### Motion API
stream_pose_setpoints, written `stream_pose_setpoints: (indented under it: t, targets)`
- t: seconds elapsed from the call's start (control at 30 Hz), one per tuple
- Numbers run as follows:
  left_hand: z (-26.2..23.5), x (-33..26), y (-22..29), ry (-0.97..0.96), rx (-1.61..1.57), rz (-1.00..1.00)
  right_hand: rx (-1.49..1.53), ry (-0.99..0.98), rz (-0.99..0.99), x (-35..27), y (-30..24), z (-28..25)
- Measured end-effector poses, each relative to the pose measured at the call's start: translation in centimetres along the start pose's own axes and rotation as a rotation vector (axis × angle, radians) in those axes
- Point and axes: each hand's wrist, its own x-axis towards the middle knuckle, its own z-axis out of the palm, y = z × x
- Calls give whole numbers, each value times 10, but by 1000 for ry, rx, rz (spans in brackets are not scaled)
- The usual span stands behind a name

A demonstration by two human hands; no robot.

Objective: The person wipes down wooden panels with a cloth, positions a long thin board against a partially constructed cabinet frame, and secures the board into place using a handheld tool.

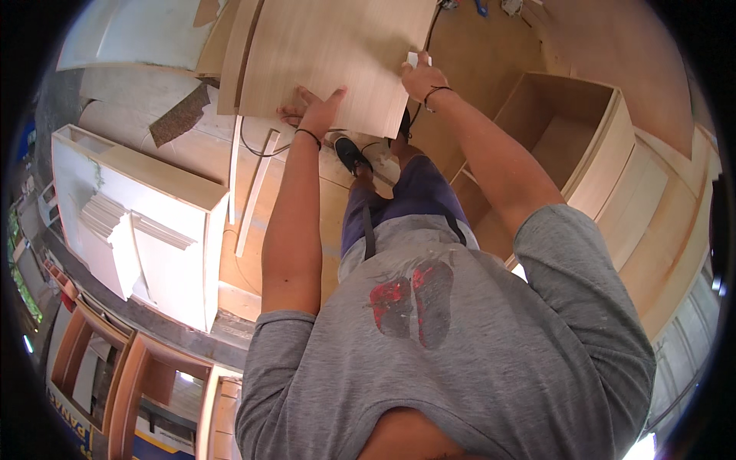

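Observation:
A light wood-grain panel (pixel 330 54) lies in front of me at the top of the view. My left hand (pixel 313 113) rests on its near edge with fingers spread and thumb apart. At the panel's right edge, my right hand (pixel 424 80) is closed round a small white piece (pixel 418 59). Fingers cover much of that piece, so whether it is a block or folded sheet cannot be made out. Both forearms reach forward from below.
On the right stands an open wooden box carcass (pixel 571 115). To the left is a pale cabinet (pixel 153 176) with white strips on it. Two thin wood strips (pixel 257 192) and a brown offcut (pixel 180 115) lie nearby. A dark cable (pixel 264 153) runs beneath the panel, near my shoes (pixel 353 156).

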Motion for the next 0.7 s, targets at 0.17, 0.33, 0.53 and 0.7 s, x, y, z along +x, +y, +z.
stream_pose_setpoints:
  t: [0.17, 0.33, 0.53, 0.7]
  targets:
    - [-15, 25, -59, -104, -347, 370, -2, -50, 2, -44, -5, 33]
    - [-19, -7, -95, 58, -373, 628, 34, -138, 80, -75, 0, 55]
    - [23, -27, -167, -41, -663, 510, 108, -145, 123, -108, -1, 74]
    - [32, -46, -224, -172, -493, 413, 97, -323, 184, -145, 31, 127]
